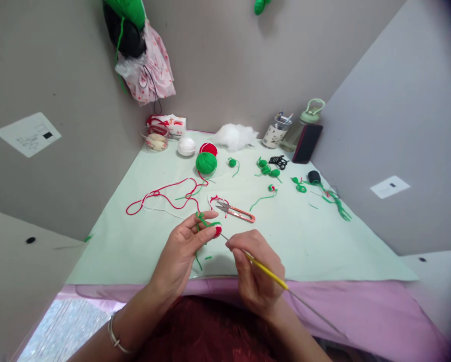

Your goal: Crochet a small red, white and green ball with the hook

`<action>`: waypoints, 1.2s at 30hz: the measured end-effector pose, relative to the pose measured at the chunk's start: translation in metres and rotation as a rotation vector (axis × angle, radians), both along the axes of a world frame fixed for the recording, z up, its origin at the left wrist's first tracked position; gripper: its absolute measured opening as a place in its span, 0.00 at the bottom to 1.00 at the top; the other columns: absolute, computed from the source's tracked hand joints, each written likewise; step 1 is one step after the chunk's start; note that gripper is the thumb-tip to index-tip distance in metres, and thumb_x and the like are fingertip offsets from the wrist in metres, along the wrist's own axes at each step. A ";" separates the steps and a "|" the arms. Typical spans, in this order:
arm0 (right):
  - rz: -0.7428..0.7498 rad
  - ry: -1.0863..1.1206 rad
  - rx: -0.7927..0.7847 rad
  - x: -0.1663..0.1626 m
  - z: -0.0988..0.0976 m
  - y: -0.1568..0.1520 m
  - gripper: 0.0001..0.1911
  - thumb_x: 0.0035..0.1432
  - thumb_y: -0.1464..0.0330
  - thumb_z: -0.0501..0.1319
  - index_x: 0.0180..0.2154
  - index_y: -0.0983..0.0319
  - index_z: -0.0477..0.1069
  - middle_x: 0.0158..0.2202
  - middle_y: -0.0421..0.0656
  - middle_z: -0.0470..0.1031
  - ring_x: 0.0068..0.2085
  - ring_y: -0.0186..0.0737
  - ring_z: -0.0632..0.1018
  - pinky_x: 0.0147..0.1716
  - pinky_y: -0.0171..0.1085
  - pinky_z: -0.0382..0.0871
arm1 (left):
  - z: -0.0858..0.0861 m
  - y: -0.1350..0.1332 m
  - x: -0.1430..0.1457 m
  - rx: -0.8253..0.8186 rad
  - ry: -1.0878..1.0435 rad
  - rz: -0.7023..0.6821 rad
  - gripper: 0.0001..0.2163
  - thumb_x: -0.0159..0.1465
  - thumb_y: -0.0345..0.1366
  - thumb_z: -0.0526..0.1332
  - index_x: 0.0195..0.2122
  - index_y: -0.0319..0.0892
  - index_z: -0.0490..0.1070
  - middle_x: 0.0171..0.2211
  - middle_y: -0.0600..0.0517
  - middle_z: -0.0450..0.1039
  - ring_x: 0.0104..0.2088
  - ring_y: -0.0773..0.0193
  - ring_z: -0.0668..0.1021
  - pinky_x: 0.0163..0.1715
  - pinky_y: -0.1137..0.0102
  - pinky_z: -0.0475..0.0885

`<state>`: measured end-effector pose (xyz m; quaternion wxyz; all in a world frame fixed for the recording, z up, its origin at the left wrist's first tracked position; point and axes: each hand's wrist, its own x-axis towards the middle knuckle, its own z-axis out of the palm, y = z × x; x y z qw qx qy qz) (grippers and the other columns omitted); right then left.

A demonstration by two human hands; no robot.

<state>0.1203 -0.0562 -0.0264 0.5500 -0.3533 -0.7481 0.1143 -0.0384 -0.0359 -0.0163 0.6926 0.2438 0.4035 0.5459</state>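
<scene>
My left hand pinches a small red and green crochet piece, with green yarn wound over its fingers. My right hand grips a yellow-handled crochet hook; the hook's metal tip points at the crochet piece. Both hands hover over the near edge of the pale green table mat. Orange thread snips lie just beyond the hands.
A green yarn ball, a red yarn ball and a white ball sit at the back with white stuffing. Loose red yarn trails left. Small green crochet pieces, a cup of tools, a bottle stand right.
</scene>
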 end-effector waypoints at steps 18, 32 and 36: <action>-0.004 0.251 -0.196 -0.005 -0.015 0.006 0.15 0.71 0.74 0.59 0.51 0.55 0.80 0.40 0.45 0.81 0.41 0.43 0.80 0.40 0.43 0.77 | -0.003 -0.005 0.002 0.137 0.103 0.078 0.11 0.63 0.38 0.75 0.46 0.48 0.84 0.37 0.55 0.78 0.36 0.68 0.78 0.41 0.74 0.73; 0.024 0.148 -0.102 -0.007 -0.015 0.003 0.20 0.69 0.78 0.60 0.55 0.53 0.79 0.44 0.45 0.80 0.42 0.40 0.82 0.40 0.39 0.78 | 0.005 0.001 -0.002 0.096 0.020 0.128 0.07 0.57 0.36 0.78 0.36 0.44 0.85 0.30 0.57 0.74 0.27 0.73 0.74 0.31 0.78 0.71; 0.001 0.190 -0.091 -0.007 -0.014 0.002 0.20 0.70 0.77 0.60 0.55 0.52 0.80 0.43 0.44 0.81 0.42 0.39 0.82 0.40 0.38 0.78 | 0.005 0.000 -0.003 0.080 0.031 0.088 0.12 0.58 0.37 0.78 0.42 0.45 0.84 0.30 0.58 0.73 0.26 0.74 0.73 0.30 0.79 0.70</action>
